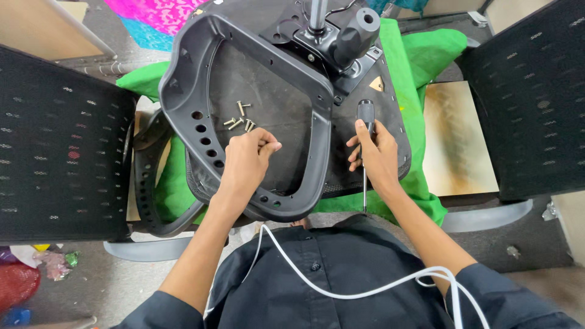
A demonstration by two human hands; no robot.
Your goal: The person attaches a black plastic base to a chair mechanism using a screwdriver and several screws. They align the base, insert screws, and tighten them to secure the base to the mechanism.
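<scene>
Left hand (247, 161) fingers pinched beside loose screws (239, 121), right hand (376, 152) gripping screwdriver (365, 146) near seat edge

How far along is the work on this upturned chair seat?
Done: the armrest frame lies on the upturned seat base. In hand: the left hand pinches something small I cannot make out, and the right hand holds a screwdriver. Left: loose screws lie undriven on the seat.

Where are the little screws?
In the head view, the screws lie loose on the dark underside of the upturned chair seat, inside the black plastic frame, just above the left hand.
</scene>
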